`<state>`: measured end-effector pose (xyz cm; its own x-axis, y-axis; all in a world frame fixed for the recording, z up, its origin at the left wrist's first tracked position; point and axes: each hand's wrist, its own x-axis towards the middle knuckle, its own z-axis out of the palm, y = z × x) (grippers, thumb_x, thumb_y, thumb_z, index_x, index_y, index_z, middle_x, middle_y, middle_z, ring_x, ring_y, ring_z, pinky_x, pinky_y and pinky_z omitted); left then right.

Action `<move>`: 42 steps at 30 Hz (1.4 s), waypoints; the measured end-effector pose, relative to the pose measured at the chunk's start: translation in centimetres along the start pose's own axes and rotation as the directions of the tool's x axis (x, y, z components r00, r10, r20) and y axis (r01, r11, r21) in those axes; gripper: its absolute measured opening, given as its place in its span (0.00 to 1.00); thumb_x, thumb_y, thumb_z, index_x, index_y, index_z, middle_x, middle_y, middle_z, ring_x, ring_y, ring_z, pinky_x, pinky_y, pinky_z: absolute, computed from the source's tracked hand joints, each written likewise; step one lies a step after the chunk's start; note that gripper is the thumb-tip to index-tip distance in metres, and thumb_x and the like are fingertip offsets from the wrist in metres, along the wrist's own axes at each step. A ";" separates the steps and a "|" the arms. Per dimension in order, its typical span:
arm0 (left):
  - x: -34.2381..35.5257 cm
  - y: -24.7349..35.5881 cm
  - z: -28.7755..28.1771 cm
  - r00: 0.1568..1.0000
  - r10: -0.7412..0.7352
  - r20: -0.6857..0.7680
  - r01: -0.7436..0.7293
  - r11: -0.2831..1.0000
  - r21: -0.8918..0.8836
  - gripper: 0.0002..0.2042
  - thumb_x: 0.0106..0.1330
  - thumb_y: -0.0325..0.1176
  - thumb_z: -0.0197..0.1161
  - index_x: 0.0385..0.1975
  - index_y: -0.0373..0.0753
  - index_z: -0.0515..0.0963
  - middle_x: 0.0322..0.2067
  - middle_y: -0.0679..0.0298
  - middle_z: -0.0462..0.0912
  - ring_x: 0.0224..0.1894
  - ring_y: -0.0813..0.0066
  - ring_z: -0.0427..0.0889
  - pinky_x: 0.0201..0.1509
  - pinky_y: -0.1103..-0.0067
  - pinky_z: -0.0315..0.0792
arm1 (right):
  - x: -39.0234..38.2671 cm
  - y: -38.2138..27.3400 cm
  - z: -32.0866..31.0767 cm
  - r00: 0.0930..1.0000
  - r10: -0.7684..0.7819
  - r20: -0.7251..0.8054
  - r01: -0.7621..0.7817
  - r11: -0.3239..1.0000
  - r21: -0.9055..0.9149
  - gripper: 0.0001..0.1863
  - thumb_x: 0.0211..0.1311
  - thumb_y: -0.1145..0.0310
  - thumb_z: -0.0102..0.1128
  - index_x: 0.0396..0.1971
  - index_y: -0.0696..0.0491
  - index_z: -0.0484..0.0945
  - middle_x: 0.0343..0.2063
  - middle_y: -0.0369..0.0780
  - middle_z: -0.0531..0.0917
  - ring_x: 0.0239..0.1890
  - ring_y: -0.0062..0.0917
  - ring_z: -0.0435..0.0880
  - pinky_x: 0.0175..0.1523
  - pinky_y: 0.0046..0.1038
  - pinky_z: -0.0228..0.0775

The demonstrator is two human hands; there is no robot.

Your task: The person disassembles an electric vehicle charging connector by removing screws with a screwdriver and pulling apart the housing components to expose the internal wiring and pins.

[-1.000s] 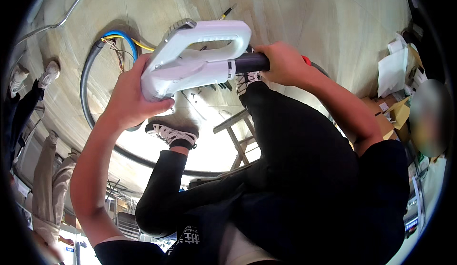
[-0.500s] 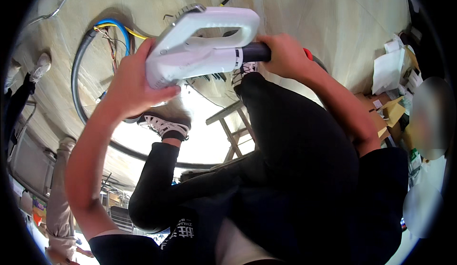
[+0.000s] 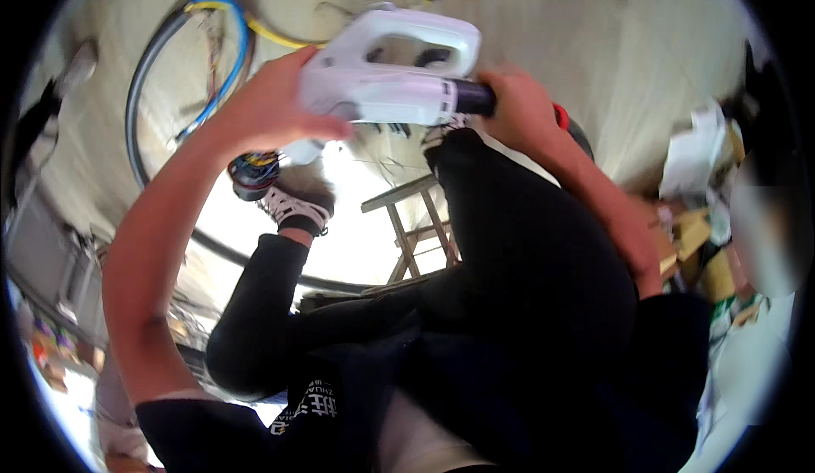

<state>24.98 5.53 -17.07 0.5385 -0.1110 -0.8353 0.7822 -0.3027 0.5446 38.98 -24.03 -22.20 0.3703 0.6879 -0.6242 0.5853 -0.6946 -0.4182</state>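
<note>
My left hand point(image 3: 276, 112), slightly blurred, is closed round the rear of a white plastic tool housing point(image 3: 382, 91) with a looped handle on top. My right hand point(image 3: 518, 108) grips the black cylinder point(image 3: 469, 97) at the housing's right end. Just below my left hand is a round black part point(image 3: 253, 180) with coloured wires; whether it joins the housing, I cannot tell. A red piece point(image 3: 561, 116) shows beyond my right hand. Behind, on the floor, lies a dark cable loop point(image 3: 136, 116) with blue point(image 3: 239, 57) and yellow point(image 3: 276, 36) lines and loose wires.
My feet and bent legs point(image 3: 526, 244) are below the housing, beside a wooden stool frame point(image 3: 399, 231). Another person's foot point(image 3: 78, 72) is at the far left. Cardboard boxes point(image 3: 689, 228) and white sheets point(image 3: 688, 159) are piled at the right. A metal frame point(image 3: 38, 218) stands at left.
Both hands and the housing have moved up and rightward in view, and the surroundings have shifted. The round wired part has come into sight beneath my left hand.
</note>
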 end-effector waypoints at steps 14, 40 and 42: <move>-1.9 -4.5 -3.7 0.983 0.120 0.142 -0.089 0.975 -0.204 0.47 0.61 0.77 0.45 0.60 0.35 0.74 0.48 0.55 0.81 0.55 0.62 0.78 0.60 0.67 0.68 | 1.5 2.9 -2.6 0.970 -0.014 0.244 -0.067 0.945 0.321 0.19 0.44 0.75 0.66 0.40 0.65 0.80 0.28 0.46 0.85 0.32 0.22 0.82 0.42 0.28 0.74; -5.7 -4.4 -1.0 0.990 0.120 -0.069 -0.128 0.983 -0.133 0.31 0.47 0.46 0.75 0.48 0.32 0.75 0.31 0.50 0.84 0.31 0.61 0.87 0.38 0.74 0.80 | 5.1 4.8 -5.5 0.956 -0.121 0.267 -0.021 0.881 0.473 0.33 0.54 0.72 0.68 0.62 0.59 0.70 0.50 0.47 0.82 0.51 0.30 0.82 0.57 0.32 0.71; -5.5 -5.3 -0.5 0.980 0.162 -0.113 -0.173 0.980 -0.099 0.31 0.48 0.44 0.75 0.49 0.32 0.74 0.31 0.50 0.84 0.32 0.60 0.87 0.38 0.73 0.80 | 6.9 3.9 -8.1 0.968 -0.221 0.116 0.142 0.869 0.474 0.30 0.60 0.71 0.65 0.62 0.58 0.69 0.52 0.47 0.82 0.57 0.32 0.79 0.62 0.33 0.68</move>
<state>18.05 8.21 -15.31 0.6899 -0.0509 -0.7221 0.7043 -0.1832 0.6859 49.64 -20.26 -22.84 0.1450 0.7952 -0.5887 0.2189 -0.6060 -0.7647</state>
